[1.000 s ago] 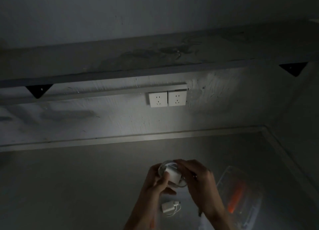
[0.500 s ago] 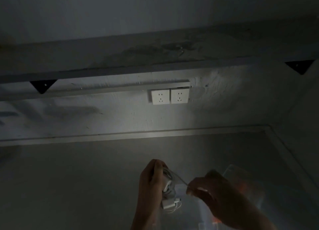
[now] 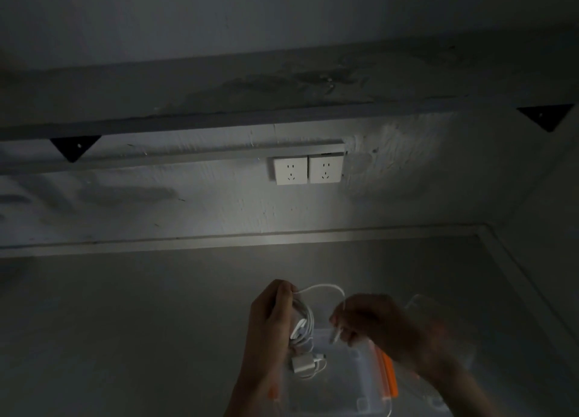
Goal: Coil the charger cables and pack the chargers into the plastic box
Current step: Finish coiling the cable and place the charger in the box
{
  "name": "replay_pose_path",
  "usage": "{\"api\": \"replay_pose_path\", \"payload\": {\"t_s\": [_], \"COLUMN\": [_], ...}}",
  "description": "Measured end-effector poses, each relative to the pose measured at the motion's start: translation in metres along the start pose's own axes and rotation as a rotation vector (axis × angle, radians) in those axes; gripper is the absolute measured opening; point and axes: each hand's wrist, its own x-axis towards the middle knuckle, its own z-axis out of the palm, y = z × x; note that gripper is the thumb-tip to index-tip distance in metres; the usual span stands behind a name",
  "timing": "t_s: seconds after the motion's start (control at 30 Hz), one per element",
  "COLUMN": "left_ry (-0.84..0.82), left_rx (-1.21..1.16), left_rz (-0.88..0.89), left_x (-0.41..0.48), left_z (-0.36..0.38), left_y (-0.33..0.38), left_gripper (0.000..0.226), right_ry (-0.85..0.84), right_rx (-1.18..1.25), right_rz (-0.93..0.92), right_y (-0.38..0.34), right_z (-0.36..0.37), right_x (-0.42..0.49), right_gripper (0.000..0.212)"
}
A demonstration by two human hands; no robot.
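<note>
The scene is dim. My left hand (image 3: 272, 316) grips a white charger with its cable coiled in loops (image 3: 302, 324), held above the box. A free length of that white cable arcs right to my right hand (image 3: 372, 325), which pinches the cable's end plug (image 3: 334, 335). Below the hands stands the clear plastic box (image 3: 360, 382) with orange clips. A second white charger (image 3: 302, 364) with its cable wound lies inside the box at its left end.
The box's clear lid (image 3: 445, 329) lies behind my right hand on the grey table (image 3: 141, 322). Two white wall sockets (image 3: 308, 169) sit on the wall ahead, under a shelf with black brackets (image 3: 75, 147). A wall corner closes the right side.
My right hand let go of the charger bundle, pulled the cable's loose end out to the right, and now brings it back in an arc. My left hand keeps the coil.
</note>
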Motion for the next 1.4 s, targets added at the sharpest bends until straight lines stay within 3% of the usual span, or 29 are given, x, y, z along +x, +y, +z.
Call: {"api": "replay_pose_path", "payload": {"t_s": [0.07,0.17,0.4,0.67,0.7,0.87,0.97,1.1,1.23,1.4], "left_ry": [-0.018,-0.009,0.005,-0.037,-0.041,-0.015,-0.021,-0.089,-0.144,-0.137], "left_rx": [-0.009,0.045,0.126,0.251,0.274,0.43,0.446,0.435,0.354,0.48], "left_rz": [-0.054,-0.037,0.012,0.047,0.048,0.103,0.043,-0.043,-0.14,-0.091], "left_x": [0.0,-0.002,-0.002,0.0,0.0,0.001,0.006,0.007,0.011,0.005], "left_z": [-0.001,-0.001,0.001,0.006,0.007,0.008,0.007,0.007,0.005,0.005], "left_y": [-0.003,-0.004,-0.004,-0.009,-0.01,-0.014,-0.01,-0.008,-0.013,-0.021], "left_gripper": [0.034,0.035,0.036,0.033,0.033,0.036,0.037,0.037,0.036,0.04], "right_ry": [0.053,0.121,0.172,-0.038,-0.07,-0.062,-0.057,-0.059,-0.162,-0.257], "right_rx": [0.416,0.765,0.87,1.14,1.162,1.133,1.133,1.079,1.012,0.896], "right_rz": [0.119,0.178,0.283,0.447,0.476,0.567,0.555,0.339,0.26,0.203], "right_y": [-0.005,-0.002,0.016,0.025,0.024,0.029,0.039,0.044,0.049,0.061], "right_z": [0.001,0.011,0.042,0.05,0.051,0.053,0.053,0.049,0.051,0.048], "right_x": [0.004,0.009,0.019,0.024,0.023,0.021,0.021,0.024,0.028,0.029], "right_gripper": [0.013,0.027,0.02,0.034,0.028,0.015,0.011,0.033,0.055,0.051]}}
